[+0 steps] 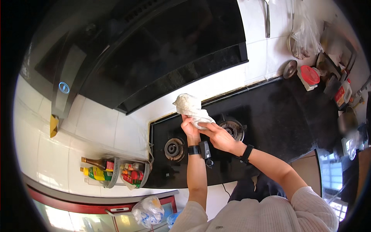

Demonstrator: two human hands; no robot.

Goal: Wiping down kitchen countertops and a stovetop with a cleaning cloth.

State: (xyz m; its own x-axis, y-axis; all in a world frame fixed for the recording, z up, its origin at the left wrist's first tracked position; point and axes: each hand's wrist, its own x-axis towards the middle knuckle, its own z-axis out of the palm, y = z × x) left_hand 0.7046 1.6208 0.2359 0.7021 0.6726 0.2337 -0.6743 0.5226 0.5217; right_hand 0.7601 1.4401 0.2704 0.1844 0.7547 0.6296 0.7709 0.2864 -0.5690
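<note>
A bunched white cloth (189,107) is held above the black gas hob, near its back edge. My left hand (189,126) grips the cloth from below, its fingers partly hidden by the folds. My right hand (220,137) lies against the cloth's lower right end, fingers bent onto it. Under and beside my hands are two burners, the left burner (174,149) and the right burner (232,130), the latter partly behind my right hand. Each wrist wears a black band; a small black device (205,150) sits at the left wrist.
A black range hood (179,49) overhangs the hob. Wall racks (114,174) hold bottles at the left. At the right stand a red-lidded container (310,75), a jug with a red label (343,94) and pans. A spatula (267,21) hangs on the tiled wall.
</note>
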